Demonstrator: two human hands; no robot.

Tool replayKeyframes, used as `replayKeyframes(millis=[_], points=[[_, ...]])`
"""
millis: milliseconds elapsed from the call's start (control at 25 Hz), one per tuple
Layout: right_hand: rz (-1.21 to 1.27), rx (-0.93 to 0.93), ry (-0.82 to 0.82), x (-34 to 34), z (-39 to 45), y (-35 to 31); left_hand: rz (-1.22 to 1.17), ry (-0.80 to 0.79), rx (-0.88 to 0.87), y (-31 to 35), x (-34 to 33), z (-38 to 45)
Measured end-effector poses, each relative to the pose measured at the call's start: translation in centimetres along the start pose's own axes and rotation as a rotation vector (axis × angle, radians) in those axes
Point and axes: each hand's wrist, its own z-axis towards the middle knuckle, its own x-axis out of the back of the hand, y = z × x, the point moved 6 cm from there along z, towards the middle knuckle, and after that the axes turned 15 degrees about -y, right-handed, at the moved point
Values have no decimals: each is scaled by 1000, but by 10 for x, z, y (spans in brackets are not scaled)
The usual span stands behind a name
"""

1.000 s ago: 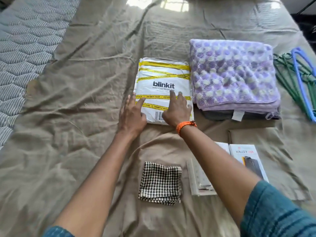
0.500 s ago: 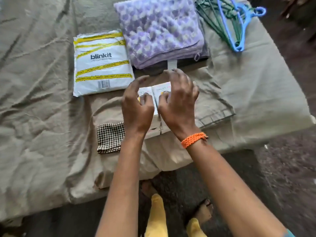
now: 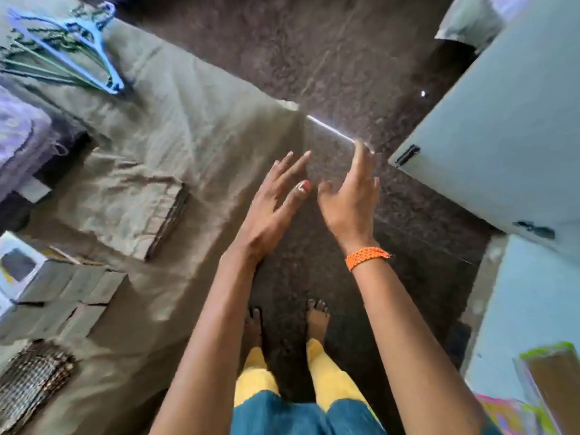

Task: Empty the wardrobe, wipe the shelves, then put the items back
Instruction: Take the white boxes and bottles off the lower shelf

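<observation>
Looking for print, we find none legible; blur smears the white box at left edge. Our left hand hovers mid-frame, fingers straight and spread, holding nothing. Our right hand, orange braided wristband behind it, fingers loosely extended and apart, holding nothing; whether its fingertip touches anything we cannot tell. Both sit over dark speckled floor, beside the olive bedsheet. Blue and green plastic hangers upper left, lilac folded blanket left, checked cloth lower left. Pale green wardrobe door at right.
</observation>
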Motion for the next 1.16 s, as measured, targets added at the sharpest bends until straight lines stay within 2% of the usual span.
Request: replayKeyframes(millis=[80,200,320,520,640,800,960,1160], points=[[55,-241,53,42,-22,68,-35,-226,-15,27,-55,26],[118,-430,192,101,-73,123,-83,-409,-76,69,-121,50],[100,-601,350,167,-133,150,-54,-576,-121,127,-186,57],[109,-826,593,264,-244,177,49,-909,-300,250,-292,38],[144,-984,756,298,-328,196,71,-1130,-353,295,-361,5],[260,-1148,885,302,-414,234,224,-1355,-405,299,-455,-46],[279,-1229,882,283,-452,299,300,-1429,-380,272,-536,-68],[220,-1291,858,249,-474,391,414,-1343,-430,233,-625,-42]])
